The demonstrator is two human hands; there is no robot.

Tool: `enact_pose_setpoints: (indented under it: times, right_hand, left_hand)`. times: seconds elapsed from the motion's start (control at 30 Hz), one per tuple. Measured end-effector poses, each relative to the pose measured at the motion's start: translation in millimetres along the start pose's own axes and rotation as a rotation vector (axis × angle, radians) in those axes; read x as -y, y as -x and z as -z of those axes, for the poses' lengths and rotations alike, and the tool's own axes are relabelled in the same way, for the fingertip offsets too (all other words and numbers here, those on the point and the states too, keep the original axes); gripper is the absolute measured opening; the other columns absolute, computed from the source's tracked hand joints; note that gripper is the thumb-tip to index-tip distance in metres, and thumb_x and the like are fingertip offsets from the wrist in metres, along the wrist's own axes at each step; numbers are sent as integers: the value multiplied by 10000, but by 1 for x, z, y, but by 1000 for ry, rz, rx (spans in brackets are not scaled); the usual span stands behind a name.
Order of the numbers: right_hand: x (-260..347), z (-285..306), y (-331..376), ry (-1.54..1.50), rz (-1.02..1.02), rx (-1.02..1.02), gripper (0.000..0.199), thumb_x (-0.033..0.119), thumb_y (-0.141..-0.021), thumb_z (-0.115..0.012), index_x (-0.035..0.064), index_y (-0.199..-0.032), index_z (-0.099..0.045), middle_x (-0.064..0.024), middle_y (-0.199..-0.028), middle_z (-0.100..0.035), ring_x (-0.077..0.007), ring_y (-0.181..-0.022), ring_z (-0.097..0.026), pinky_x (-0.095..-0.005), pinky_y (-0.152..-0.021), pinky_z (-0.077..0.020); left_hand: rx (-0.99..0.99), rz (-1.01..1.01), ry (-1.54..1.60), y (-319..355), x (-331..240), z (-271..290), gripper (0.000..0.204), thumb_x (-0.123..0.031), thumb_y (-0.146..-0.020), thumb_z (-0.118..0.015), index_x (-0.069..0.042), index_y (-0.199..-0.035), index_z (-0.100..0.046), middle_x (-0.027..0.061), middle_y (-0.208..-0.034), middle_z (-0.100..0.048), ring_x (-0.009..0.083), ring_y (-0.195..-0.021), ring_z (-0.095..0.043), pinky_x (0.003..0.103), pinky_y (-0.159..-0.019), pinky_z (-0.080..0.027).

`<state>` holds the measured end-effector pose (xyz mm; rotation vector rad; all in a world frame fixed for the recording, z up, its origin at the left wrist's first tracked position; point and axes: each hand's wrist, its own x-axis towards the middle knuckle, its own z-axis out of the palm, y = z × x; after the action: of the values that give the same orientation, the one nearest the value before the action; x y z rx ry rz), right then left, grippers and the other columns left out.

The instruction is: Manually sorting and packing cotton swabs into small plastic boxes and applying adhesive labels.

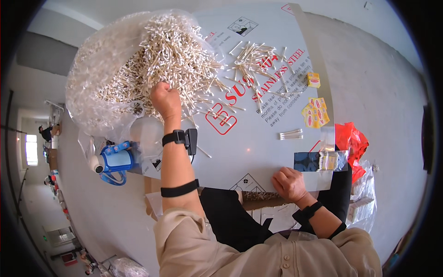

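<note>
A big heap of cotton swabs point(170, 46) spills from a clear plastic bag point(92, 60) at the table's far left. At its near edge is my left hand point(166, 100), fingers curled closed against the swabs; what they hold, if anything, is hidden. My right hand point(289, 183) rests on the near table edge with its fingers folded, and its palm side cannot be seen. Just right of it lies a clear packet point(306, 161) with a row of swabs point(328, 161) in it. A few aligned swabs point(290, 134) lie beyond that hand.
Loose swabs point(258, 64) are scattered over the printed steel-sheet tabletop point(230, 157). Yellow-and-white small cards point(315, 113) sit near the right edge. A blue-and-white jug point(117, 161) stands at the left; a red plastic bag point(350, 143) is off the right edge.
</note>
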<state>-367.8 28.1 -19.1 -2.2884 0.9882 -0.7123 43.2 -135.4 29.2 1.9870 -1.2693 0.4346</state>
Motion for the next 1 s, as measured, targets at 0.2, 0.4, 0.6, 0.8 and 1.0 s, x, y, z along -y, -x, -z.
enact_pose_setpoints:
  times: [0.2, 0.4, 0.6, 0.8, 1.0]
  right_hand:
    - [-1, 0, -1, 7, 5, -12, 134, 89, -773, -672, 71, -783, -540, -85, -735, -538, -291, -641, -590, -396, -546, -486]
    - [-2, -3, 3, 5, -11, -14, 135, 82, -771, -674, 73, -790, -541, -83, -735, -537, -290, -643, -592, -393, -547, -488]
    - [-2, -3, 0, -4, -1, -14, 132, 75, -763, -674, 78, -794, -545, -75, -726, -533, -280, -639, -594, -381, -541, -489]
    - [-5, -1, 5, 15, -25, -14, 140, 70, -746, -676, 76, -792, -544, -70, -719, -527, -272, -623, -586, -376, -532, -485]
    - [-2, -1, 1, 10, -7, -3, 138, 62, -745, -664, 71, -779, -530, -72, -701, -508, -274, -621, -576, -380, -532, -483]
  left_hand:
    - [121, 109, 167, 50, -36, 27, 128, 8, -652, -647, -21, -769, -602, 145, -790, -602, 337, -737, -582, 409, -696, -467]
    - [199, 69, 191, 107, -42, 24, 244, -139, -712, -732, -40, -912, -631, 128, -935, -618, 314, -869, -598, 401, -783, -478]
    - [102, -115, -237, 36, -5, -5, 565, -327, -710, -784, -41, -1158, -591, 205, -1182, -569, 382, -1126, -516, 479, -986, -414]
    - [369, 147, -481, 1, -41, -34, 599, -248, -674, -782, -35, -1195, -579, 246, -1190, -550, 421, -1131, -523, 521, -964, -437]
    - [231, 140, -240, -19, -31, -10, 329, -74, -668, -682, -5, -987, -636, 224, -1079, -586, 429, -948, -603, 491, -835, -505]
